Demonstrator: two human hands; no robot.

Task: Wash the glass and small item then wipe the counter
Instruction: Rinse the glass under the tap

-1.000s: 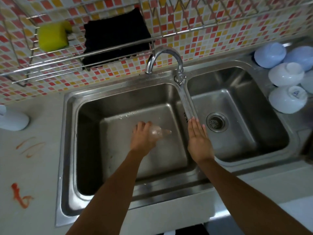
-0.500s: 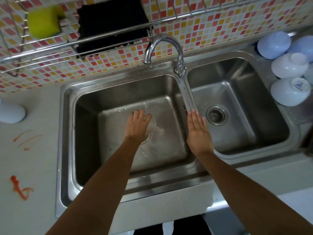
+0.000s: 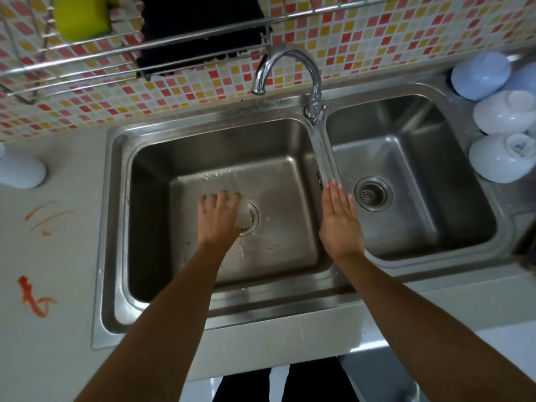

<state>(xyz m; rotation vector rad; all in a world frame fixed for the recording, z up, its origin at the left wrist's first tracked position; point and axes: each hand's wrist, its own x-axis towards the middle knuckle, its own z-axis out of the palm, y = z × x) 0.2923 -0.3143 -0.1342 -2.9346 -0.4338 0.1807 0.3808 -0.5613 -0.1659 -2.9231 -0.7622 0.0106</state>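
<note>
My left hand (image 3: pixel 219 217) is down in the left basin (image 3: pixel 156 181) of the steel sink, over its drain. It grips a clear glass (image 3: pixel 243 214), of which only a pale edge shows past my fingers on the right. My right hand (image 3: pixel 339 219) lies flat with straight fingers on the divider (image 3: pixel 324 152) between the two basins and holds nothing. The counter (image 3: pixel 58 256) to the left of the sink bears orange-red smears (image 3: pixel 33 295). A yellow sponge (image 3: pixel 82 17) and a black cloth (image 3: pixel 200 30) sit on the wire rack on the tiled wall.
The curved tap (image 3: pixel 287 71) arches over the left basin's back edge. The right basin (image 3: pixel 464 198) has a drain strainer (image 3: pixel 372 194). Several white bowls (image 3: pixel 501 158) lie upside down on the right ledge. A white bottle (image 3: pixel 20 171) lies on the counter at far left.
My left hand has carried the glass back and left, from lying tipped sideways to standing over the drain, now mostly hidden under the hand. My right hand stays on the divider.
</note>
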